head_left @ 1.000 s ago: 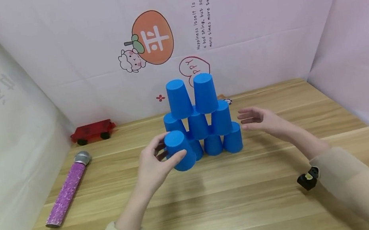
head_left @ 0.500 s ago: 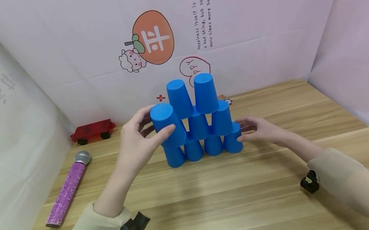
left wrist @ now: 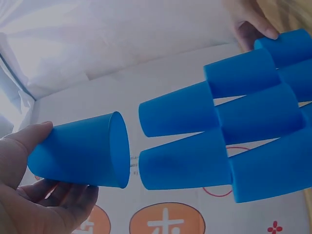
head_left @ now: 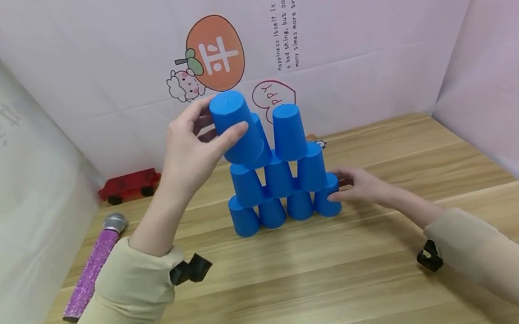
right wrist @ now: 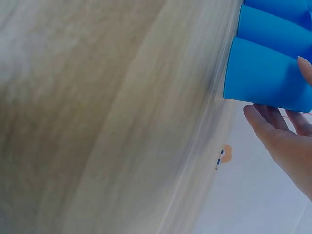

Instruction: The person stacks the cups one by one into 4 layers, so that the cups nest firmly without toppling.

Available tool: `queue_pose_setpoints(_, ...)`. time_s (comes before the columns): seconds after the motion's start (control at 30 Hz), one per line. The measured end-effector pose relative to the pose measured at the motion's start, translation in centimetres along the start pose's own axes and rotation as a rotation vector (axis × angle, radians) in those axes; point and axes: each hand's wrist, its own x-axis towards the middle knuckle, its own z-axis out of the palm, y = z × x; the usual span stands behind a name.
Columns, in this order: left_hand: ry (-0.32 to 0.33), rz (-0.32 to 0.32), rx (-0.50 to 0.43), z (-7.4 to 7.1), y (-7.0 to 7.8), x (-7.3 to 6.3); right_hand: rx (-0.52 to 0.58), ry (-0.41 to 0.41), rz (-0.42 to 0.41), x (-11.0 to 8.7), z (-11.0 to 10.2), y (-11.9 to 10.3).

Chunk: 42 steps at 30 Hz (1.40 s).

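My left hand (head_left: 188,150) grips an upside-down blue cup (head_left: 233,126), thumb in front and fingers behind. In the head view this cup overlaps the left top cup (head_left: 260,133) of a blue cup pyramid; the left wrist view shows a gap between the held cup (left wrist: 78,151) and the top cups (left wrist: 178,163). Two cups form the top row, over a middle row of three (head_left: 280,178) and a bottom row of several (head_left: 272,212). Low on the right, my right hand (head_left: 362,186) holds the end bottom cup (head_left: 326,202) between thumb and fingers.
A red toy car (head_left: 128,186) stands at the back left of the wooden table (head_left: 310,290). Nearer on the left lies a microphone (head_left: 93,270) with a glittery purple handle. Printed white cloth (head_left: 349,17) hangs behind the pyramid and along both sides.
My left hand has raised its cup from in front of the bottom row to the height of the top row. The right hand has moved left onto the end bottom cup.
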Motion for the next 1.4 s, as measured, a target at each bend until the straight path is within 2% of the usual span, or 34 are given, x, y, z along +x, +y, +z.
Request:
queue_pose_setpoints(0.3, -0.005, -0.060, 0.037, 0.6, 1.0, 4.2, -0.016, 0.020, 0.032, 0.4, 0.1, 0.3)
queue_pose_setpoints(0.53, -0.015, -0.078, 0.054, 1.4, 0.8, 6.1, -0.014, 0.014, 0.014, 0.7, 0.5, 0.3)
queue_pose_setpoints(1.0, -0.039, -0.154, 0.118, 3.0, -0.1, 7.8, -0.014, -0.013, 0.005, 0.6, 0.6, 0.5)
queue_pose_setpoints(1.4, -0.055, -0.145, 0.072, 3.5, -0.7, 7.8, -0.020, -0.006, 0.006, 0.8, 0.6, 0.7)
